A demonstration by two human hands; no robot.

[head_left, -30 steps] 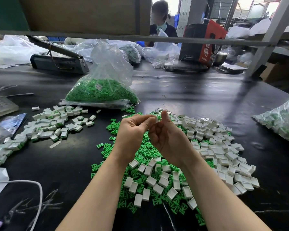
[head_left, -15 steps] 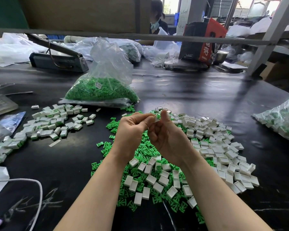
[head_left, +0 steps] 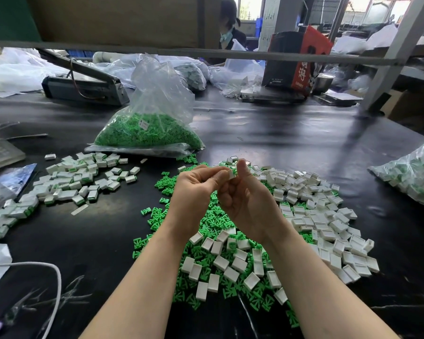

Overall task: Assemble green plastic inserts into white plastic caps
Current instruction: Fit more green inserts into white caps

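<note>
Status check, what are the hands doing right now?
Left hand and right hand together, pinching one white cap with green insert. Loose pile below. Nothing in the way.

We see bright daylight from far windows (head_left: 377,6); glare streaks the black table (head_left: 291,133); edges bow outward; far background slightly soft.

white cap (head_left: 231,174) with green insert now visible between fingertips, previously hidden

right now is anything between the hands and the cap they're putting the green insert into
Nothing visible. The left hand and right hand already pinch the white cap between fingertips, with a bit of green insert showing at it.
</note>
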